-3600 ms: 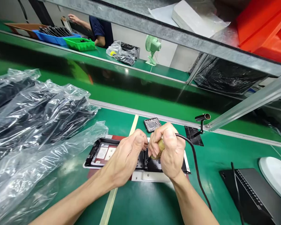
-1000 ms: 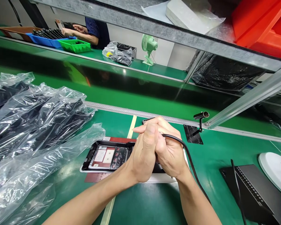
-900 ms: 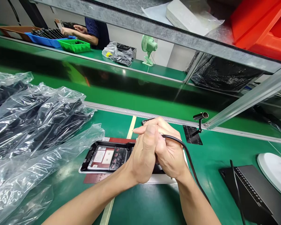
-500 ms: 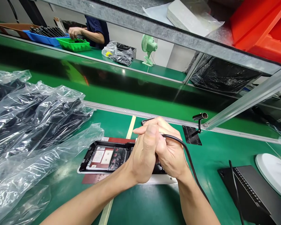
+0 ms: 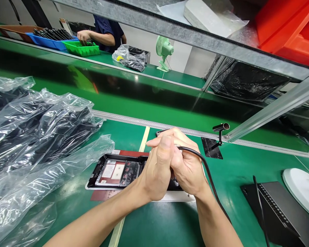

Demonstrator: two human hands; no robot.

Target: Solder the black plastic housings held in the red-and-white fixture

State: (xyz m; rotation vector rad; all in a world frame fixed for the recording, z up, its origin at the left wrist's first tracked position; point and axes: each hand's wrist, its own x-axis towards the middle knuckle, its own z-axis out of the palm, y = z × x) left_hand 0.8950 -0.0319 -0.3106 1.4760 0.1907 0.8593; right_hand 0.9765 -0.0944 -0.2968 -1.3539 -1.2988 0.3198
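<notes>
My left hand (image 5: 157, 171) and my right hand (image 5: 189, 166) are closed together, one against the other, above a black plastic housing (image 5: 94, 176). A black cable (image 5: 208, 171) comes out at the top of my right hand and runs down past my right wrist. Whatever corded tool it belongs to is hidden inside my grip. The housing lies flat, with its hollow side up, and shows a label, a pale plate and round holes at its left end. My hands cover its right part. Underneath are a reddish-brown sheet (image 5: 100, 195) and a white base (image 5: 177, 196).
Clear plastic bags with black parts (image 5: 46, 127) fill the left. A black holder (image 5: 220, 128) stands to the right, near a black panel (image 5: 270, 209) and a white round object (image 5: 302, 192). A metal shelf (image 5: 195, 37) hangs overhead. Across the line, a person's hand (image 5: 84, 36) reaches into a green basket (image 5: 81, 49).
My hands and the housing keep the same position. The other person's hand across the line has shifted slightly over the green basket.
</notes>
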